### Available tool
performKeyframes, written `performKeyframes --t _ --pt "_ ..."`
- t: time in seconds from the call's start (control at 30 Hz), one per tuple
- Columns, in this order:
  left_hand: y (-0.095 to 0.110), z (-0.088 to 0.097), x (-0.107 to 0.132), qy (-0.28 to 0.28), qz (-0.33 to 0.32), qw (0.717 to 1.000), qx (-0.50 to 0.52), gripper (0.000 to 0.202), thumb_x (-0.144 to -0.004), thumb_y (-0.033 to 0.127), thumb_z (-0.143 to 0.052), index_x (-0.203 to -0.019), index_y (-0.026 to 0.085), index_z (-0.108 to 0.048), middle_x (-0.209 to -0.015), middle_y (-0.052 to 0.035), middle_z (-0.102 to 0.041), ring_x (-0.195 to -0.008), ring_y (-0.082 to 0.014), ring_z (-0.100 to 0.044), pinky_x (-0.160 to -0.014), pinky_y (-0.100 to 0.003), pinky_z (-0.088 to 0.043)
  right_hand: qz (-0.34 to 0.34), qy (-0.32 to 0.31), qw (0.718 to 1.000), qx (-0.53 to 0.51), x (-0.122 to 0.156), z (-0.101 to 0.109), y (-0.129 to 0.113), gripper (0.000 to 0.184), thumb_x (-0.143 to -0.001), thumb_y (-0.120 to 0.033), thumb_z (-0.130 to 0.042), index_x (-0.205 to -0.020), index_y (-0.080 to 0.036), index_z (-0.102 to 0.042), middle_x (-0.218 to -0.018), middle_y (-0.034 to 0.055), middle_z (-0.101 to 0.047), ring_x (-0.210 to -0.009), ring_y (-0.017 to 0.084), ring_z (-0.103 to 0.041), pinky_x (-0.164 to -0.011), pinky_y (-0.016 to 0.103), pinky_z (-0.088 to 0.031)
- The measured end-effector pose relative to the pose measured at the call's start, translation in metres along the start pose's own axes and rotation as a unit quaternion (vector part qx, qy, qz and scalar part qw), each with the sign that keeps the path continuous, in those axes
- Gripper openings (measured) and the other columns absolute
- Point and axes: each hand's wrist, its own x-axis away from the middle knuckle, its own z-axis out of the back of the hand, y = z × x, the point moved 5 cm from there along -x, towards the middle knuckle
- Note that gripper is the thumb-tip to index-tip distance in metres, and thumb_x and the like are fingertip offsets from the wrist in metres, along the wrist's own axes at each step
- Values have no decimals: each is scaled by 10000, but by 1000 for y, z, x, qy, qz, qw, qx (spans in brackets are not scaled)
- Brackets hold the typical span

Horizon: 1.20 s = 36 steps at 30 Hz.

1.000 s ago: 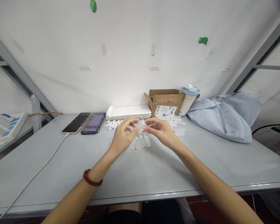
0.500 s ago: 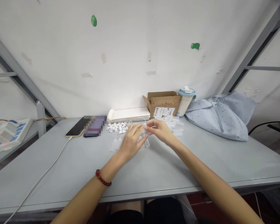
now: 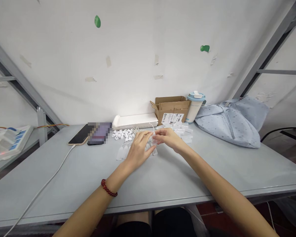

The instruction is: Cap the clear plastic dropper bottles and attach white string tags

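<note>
My left hand (image 3: 138, 147) and my right hand (image 3: 170, 139) meet above the grey table. Between their fingertips is a small translucent plastic tube (image 3: 154, 142) with a white cord at its top; both hands are closed on it. The fingers cover much of it. Similar translucent pieces (image 3: 123, 152) with cords lie to the left of and beneath my left hand. Behind that hand is a pile of small white caps (image 3: 122, 134). More clear plastic tubes (image 3: 186, 130) lie beyond my right hand.
At the back are a white flat box (image 3: 135, 121), an open cardboard box (image 3: 175, 107) and a lidded cup (image 3: 194, 107). A blue cloth bag (image 3: 229, 123) lies at right. Two phones (image 3: 80, 134) rest at left, one with a charging cable (image 3: 46, 179); a power strip (image 3: 14, 141) stands farther left.
My right fingers have shifted slightly on the tube, and it now shows more upright between the hands. The whole view has moved a little; the other things have stayed put.
</note>
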Motion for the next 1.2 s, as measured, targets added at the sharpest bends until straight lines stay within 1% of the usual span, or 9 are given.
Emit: performKeyframes --t 0.17,0.33,0.43,0.53,0.63,0.8,0.97,1.1,1.2 --pt "1 0 -2 -11 11 1000 24 462 -806 274 -613 -1239 223 -459 -1210 -89 -530 -1139 -256 -452 -959 -461 -400 -45 -90 991 -92 4 -2 -2 139 -699 -196 -563 -762 -116 -657 -733 64 -669 -708 151 -637 -720 285 -507" --pt "2 -4 -3 -29 9 999 37 447 -774 258 -644 -1197 222 -504 -1163 -80 -563 -1119 -255 -459 -948 -455 -407 -54 -139 987 -66 3 0 2 147 -717 -218 -555 -730 -114 -659 -756 66 -671 -697 141 -630 -722 276 -502" --pt "2 -8 -3 -49 7 998 25 428 -754 231 -655 -1162 193 -527 -1133 -84 -575 -1091 -253 -460 -931 -439 -418 -65 -118 990 35 1 2 6 165 -734 -251 -569 -729 -119 -668 -707 39 -642 -633 119 -606 -641 244 -497" --pt "3 -13 -3 -80 9 997 4 403 -741 212 -659 -1125 173 -545 -1127 -86 -580 -1071 -259 -456 -909 -428 -426 -56 -86 984 143 -1 4 7 169 -726 -263 -593 -730 -115 -675 -682 32 -622 -579 112 -595 -511 200 -449" --pt "6 -15 -4 -99 11 995 -14 371 -746 220 -645 -1103 176 -557 -1126 -83 -583 -1059 -263 -458 -886 -427 -429 -43 -76 979 186 -2 4 7 147 -713 -232 -595 -709 -107 -673 -664 34 -622 -545 108 -587 -444 180 -404" --pt "7 -16 -5 -114 16 993 -23 367 -760 250 -618 -1115 183 -553 -1138 -81 -578 -1072 -264 -456 -892 -433 -418 -54 -83 982 162 -3 6 10 121 -695 -179 -575 -670 -117 -676 -644 30 -616 -546 99 -567 -425 169 -387" --pt "5 -18 -4 -115 19 993 -13 359 -765 264 -613 -1111 194 -548 -1144 -73 -585 -1070 -264 -460 -890 -437 -411 -90 -84 986 116 -3 7 13 121 -695 -179 -589 -666 -117 -688 -632 30 -617 -547 100 -561 -466 187 -440" --pt "3 -22 -3 -130 32 991 -15 341 -755 281 -628 -1074 185 -558 -1131 -72 -593 -1074 -268 -461 -877 -433 -411 -97 -90 984 116 -3 7 16 117 -691 -178 -618 -620 -111 -682 -548 14 -584 -541 105 -555 -507 199 -465" --pt "2 -24 -2 -148 44 988 -18 320 -751 296 -634 -1043 187 -559 -1099 -64 -606 -1059 -264 -472 -875 -431 -405 -88 -95 983 133 -4 7 18 108 -689 -192 -633 -655 -115 -702 -533 6 -587 -543 111 -554 -539 215 -473"
